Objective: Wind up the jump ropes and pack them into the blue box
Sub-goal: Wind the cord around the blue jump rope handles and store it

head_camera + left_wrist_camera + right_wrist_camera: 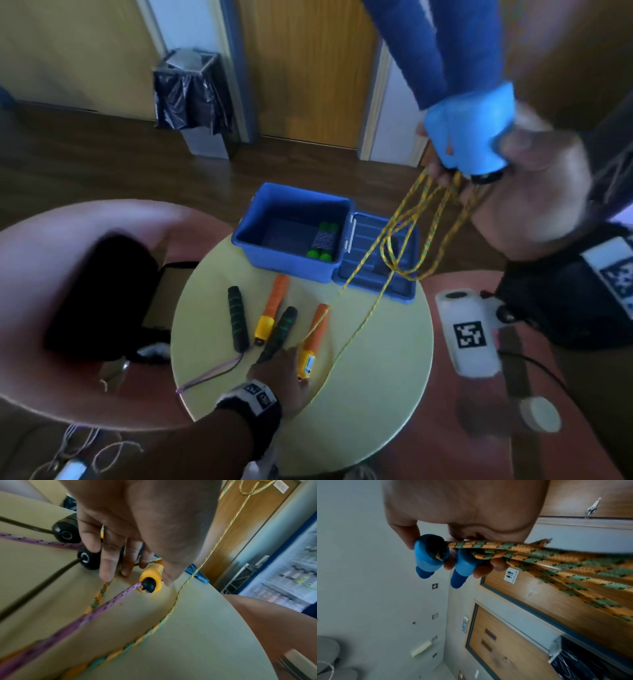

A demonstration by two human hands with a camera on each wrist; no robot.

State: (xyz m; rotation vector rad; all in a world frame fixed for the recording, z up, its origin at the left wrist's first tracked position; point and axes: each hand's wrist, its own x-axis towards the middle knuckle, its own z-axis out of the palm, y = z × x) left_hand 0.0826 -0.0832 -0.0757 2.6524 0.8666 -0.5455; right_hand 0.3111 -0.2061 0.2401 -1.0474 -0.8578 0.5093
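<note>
My right hand is raised at the upper right and grips two blue handles together with several loops of yellow-green rope. The loops hang over the blue lid. In the right wrist view the right hand curls round the handles and the rope. The rope's strands run down to the round table. There my left hand presses one strand down with straight fingers, beside an orange handle. The blue box holds one wound rope with green handles.
Two orange handles and two black handles lie on the table, with a purple rope trailing off its edge. A pink chair holds a black bag. A white marked device lies at the right.
</note>
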